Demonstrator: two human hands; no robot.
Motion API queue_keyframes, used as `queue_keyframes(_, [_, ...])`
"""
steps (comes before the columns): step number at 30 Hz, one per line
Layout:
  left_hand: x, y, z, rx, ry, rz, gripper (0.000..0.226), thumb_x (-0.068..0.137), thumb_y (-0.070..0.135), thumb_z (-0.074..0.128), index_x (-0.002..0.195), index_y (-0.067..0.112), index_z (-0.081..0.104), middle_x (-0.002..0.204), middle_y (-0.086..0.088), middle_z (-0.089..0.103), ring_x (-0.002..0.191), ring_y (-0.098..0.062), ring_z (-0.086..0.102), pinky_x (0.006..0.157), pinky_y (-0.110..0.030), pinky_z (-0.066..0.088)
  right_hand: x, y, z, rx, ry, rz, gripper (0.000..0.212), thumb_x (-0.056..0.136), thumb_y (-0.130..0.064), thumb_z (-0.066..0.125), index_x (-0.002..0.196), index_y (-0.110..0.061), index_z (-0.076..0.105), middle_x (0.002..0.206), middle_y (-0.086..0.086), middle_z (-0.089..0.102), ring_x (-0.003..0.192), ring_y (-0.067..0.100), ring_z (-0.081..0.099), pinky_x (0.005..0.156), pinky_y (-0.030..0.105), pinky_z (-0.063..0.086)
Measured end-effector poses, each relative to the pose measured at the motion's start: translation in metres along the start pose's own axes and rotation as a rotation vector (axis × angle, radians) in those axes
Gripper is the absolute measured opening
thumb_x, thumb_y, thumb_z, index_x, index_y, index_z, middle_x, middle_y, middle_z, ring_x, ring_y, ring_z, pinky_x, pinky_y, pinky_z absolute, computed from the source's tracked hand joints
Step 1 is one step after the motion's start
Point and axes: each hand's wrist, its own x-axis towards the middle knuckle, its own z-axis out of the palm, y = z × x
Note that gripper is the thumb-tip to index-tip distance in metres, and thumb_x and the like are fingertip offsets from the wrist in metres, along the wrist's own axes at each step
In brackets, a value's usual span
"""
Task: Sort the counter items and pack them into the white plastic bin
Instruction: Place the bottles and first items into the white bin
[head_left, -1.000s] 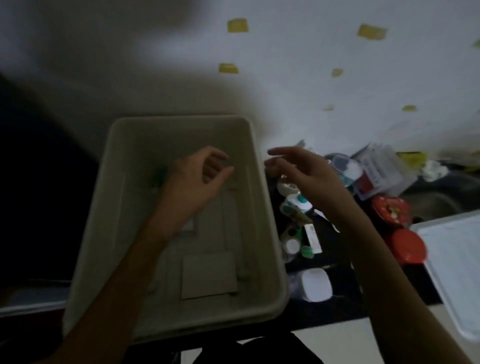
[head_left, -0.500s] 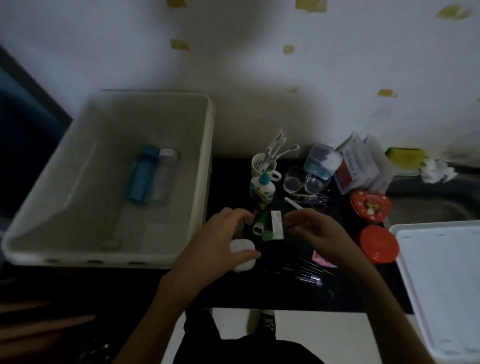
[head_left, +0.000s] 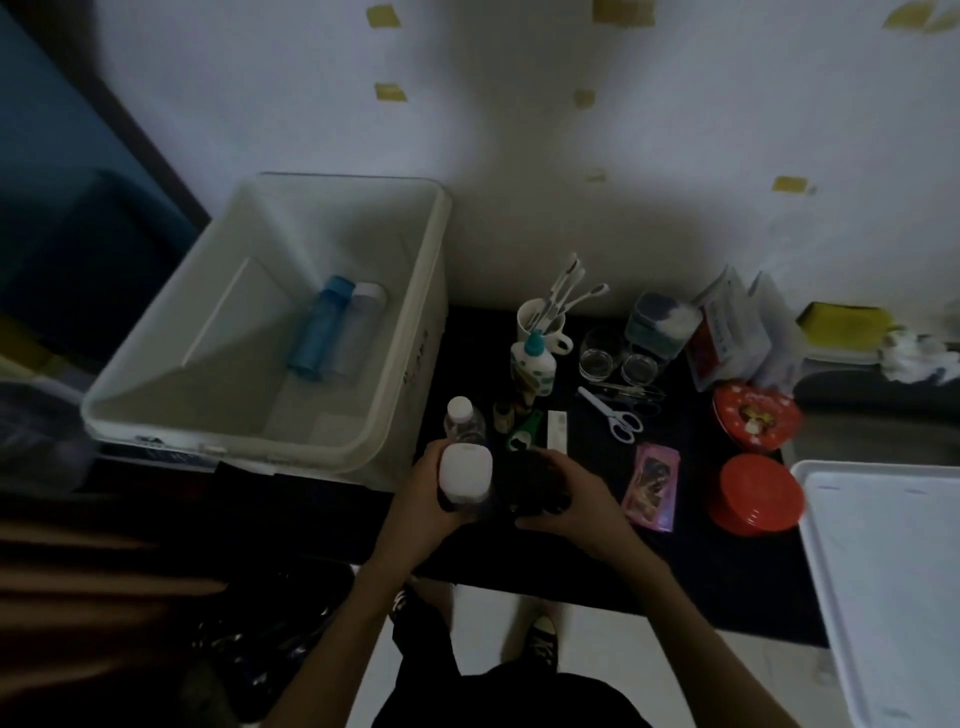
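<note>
The white plastic bin (head_left: 400, 364) stands at the left of the dark counter, with a blue bottle (head_left: 319, 327) and a clear bottle (head_left: 358, 332) lying inside. My left hand (head_left: 426, 499) grips a white-capped container (head_left: 465, 473) just in front of the bin's near right corner. My right hand (head_left: 571, 499) curls round a dark object (head_left: 524, 483) beside it; what that object is cannot be made out. A small clear bottle (head_left: 462, 423) stands just behind my left hand.
Behind my hands stand a glue bottle (head_left: 532, 364), a cup of toothbrushes (head_left: 543, 317), glass jars (head_left: 602, 356), scissors (head_left: 613, 413), a pink packet (head_left: 652, 486), two red tins (head_left: 756, 493) and paper packets (head_left: 737, 332). A white tray (head_left: 893, 571) lies at the right.
My hands left the bin and came down to the counter's front. The left hand has picked up the white-capped container; the right hand has closed round a dark object. The view shifted right.
</note>
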Motion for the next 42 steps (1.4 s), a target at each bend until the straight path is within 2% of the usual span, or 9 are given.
queue_keyframes(4, [-0.004,-0.008,0.004,-0.038,0.067,-0.008,0.061,0.073,0.019,0.084,0.124,0.029,0.054,0.124,0.014,0.061,0.115,-0.002,0.056,0.092,-0.028,0.051,-0.004,-0.001,0.002,0.023,0.071,-0.038,0.081,0.062,-0.032,0.089,0.133,-0.029,0.052,0.125,-0.014,0.062,0.117,0.0,0.056,0.104,0.031,0.048])
queue_keyframes(10, [-0.014,0.03,-0.019,-0.202,0.068,0.088,0.062,0.069,0.009,0.086,0.119,0.028,0.056,0.115,0.019,0.066,0.11,0.001,0.062,0.088,-0.017,0.052,-0.018,-0.053,-0.039,0.268,0.127,-0.117,0.07,0.069,-0.015,0.088,0.13,-0.028,0.056,0.121,-0.012,0.067,0.113,-0.001,0.061,0.087,0.013,0.05])
queue_keyframes(16, [-0.006,0.098,-0.066,-0.399,0.126,0.189,0.062,0.066,0.015,0.086,0.118,0.03,0.058,0.114,0.01,0.069,0.106,-0.008,0.066,0.083,-0.021,0.054,-0.012,-0.131,-0.067,0.433,0.187,-0.283,0.054,0.078,-0.015,0.077,0.128,-0.018,0.059,0.118,-0.001,0.069,0.107,0.015,0.067,0.086,0.026,0.054])
queue_keyframes(19, [0.007,0.122,-0.097,-0.498,0.166,0.243,0.066,0.07,0.015,0.086,0.127,0.026,0.056,0.121,0.001,0.066,0.108,-0.016,0.067,0.085,-0.027,0.055,0.002,-0.169,-0.065,0.522,0.222,-0.317,0.052,0.082,-0.033,0.076,0.128,-0.016,0.06,0.12,0.007,0.068,0.11,0.026,0.066,0.092,0.042,0.054])
queue_keyframes(22, [0.019,0.134,-0.127,-0.59,0.22,0.267,0.065,0.069,0.021,0.084,0.129,0.016,0.057,0.118,-0.017,0.065,0.106,-0.035,0.067,0.091,-0.051,0.055,0.021,-0.203,-0.056,0.545,0.26,-0.314,0.052,0.083,-0.043,0.069,0.126,-0.015,0.061,0.115,0.006,0.071,0.107,0.024,0.068,0.092,0.04,0.054])
queue_keyframes(27, [0.045,0.132,-0.185,-0.655,0.234,0.277,0.051,0.086,0.041,0.062,0.126,0.01,0.057,0.11,-0.017,0.07,0.099,-0.036,0.069,0.087,-0.051,0.057,0.065,-0.256,-0.021,0.566,0.252,-0.224,0.042,0.09,-0.046,0.056,0.113,-0.013,0.066,0.102,0.007,0.074,0.096,0.023,0.071,0.086,0.043,0.058])
queue_keyframes(33, [0.132,0.064,-0.235,-0.857,0.285,-0.094,0.052,0.093,0.052,0.054,0.118,0.008,0.063,0.089,-0.011,0.07,0.069,-0.02,0.07,0.055,-0.031,0.056,0.157,-0.294,0.034,0.597,0.168,0.083,0.036,0.094,-0.043,0.057,0.107,-0.011,0.067,0.094,0.008,0.072,0.086,0.025,0.069,0.082,0.04,0.055])
queue_keyframes(38, [0.207,-0.019,-0.246,-0.629,0.202,-0.333,0.054,0.088,0.035,0.069,0.122,0.001,0.045,0.11,-0.018,0.062,0.078,-0.02,0.064,0.048,-0.023,0.054,0.244,-0.276,0.078,0.346,0.225,0.242,0.046,0.093,-0.042,0.056,0.124,-0.008,0.052,0.109,0.012,0.063,0.092,0.028,0.064,0.077,0.042,0.056])
queue_keyframes(42, [0.237,-0.053,-0.235,-0.407,0.028,-0.369,0.098,0.066,0.058,0.075,0.14,0.004,0.04,0.135,-0.018,0.054,0.116,-0.035,0.059,0.089,-0.04,0.055,0.288,-0.252,0.101,0.088,0.277,0.373,0.063,0.095,-0.037,0.056,0.143,-0.004,0.034,0.128,0.016,0.054,0.108,0.031,0.059,0.08,0.039,0.054])
